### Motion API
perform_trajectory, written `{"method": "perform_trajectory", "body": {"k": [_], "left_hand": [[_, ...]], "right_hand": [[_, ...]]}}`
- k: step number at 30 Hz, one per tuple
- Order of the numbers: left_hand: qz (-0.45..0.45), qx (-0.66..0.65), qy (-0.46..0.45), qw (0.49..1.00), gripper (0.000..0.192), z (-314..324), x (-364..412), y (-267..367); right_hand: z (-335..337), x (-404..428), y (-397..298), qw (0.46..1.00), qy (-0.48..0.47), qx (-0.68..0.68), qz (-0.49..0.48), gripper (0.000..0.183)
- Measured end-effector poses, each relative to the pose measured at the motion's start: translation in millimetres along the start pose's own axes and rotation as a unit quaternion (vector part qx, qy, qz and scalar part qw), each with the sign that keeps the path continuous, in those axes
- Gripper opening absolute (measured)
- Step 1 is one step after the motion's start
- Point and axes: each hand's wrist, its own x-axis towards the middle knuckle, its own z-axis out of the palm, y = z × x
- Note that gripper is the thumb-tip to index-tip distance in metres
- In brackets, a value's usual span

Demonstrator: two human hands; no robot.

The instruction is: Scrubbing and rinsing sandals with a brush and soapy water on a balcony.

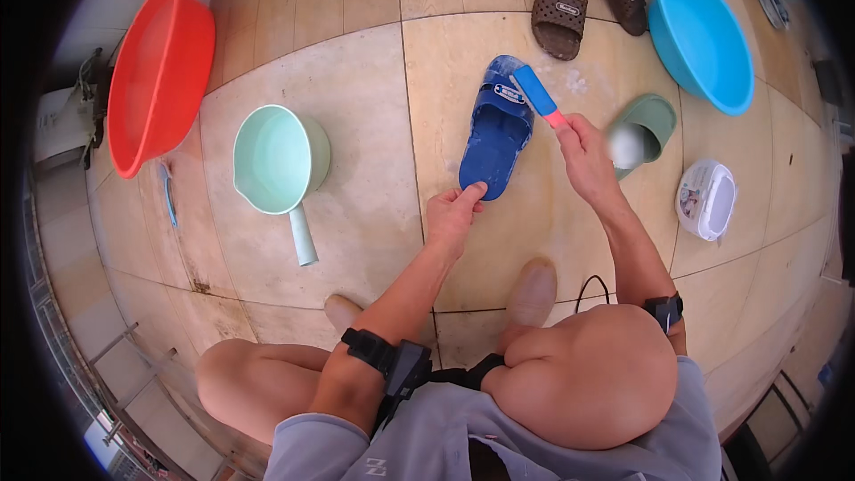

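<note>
My left hand (457, 214) pinches the heel end of a blue plastic slide sandal (495, 137) that points away from me over the tiled floor. White residue marks its toe end and strap. In my right hand (586, 157) is a brush with a blue head and a pink-red handle (536, 92); its whitish bristles touch the right side of the sandal's strap. A green slipper (651, 123) lies just right of my right hand, with a blurred white patch over part of it.
Brown slide sandals (560, 10) lie at the top. A blue basin (705, 40) and a white plastic box (707, 200) stand at right. On the left are a red basin (160, 77), a pale green dipper (280, 160) and a small blue brush (168, 195).
</note>
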Motion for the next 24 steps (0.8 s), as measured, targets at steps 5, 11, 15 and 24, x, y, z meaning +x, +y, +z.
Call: {"method": "perform_trajectory", "body": {"k": [5, 11, 15, 24], "left_hand": [[0.040, 0.001, 0.001, 0.999, 0.034, 10, 0, -30], [0.025, -0.014, 0.003, 1.000, 0.032, 33, -11, -42], [0.019, -0.033, 0.020, 0.999, 0.028, 30, -4, -32], [0.082, 0.085, 0.062, 0.991, 0.035, 13, 4, -35]], "right_hand": [[29, -76, 7, 0.994, -0.087, 0.058, 0.000, 0.021], [64, -7, 0, 0.999, 0.008, 0.024, -0.037, 0.019], [76, -39, 14, 0.997, -0.060, 0.034, -0.042, 0.016], [59, -26, 11, 0.989, -0.026, 0.083, 0.122, 0.024]]}}
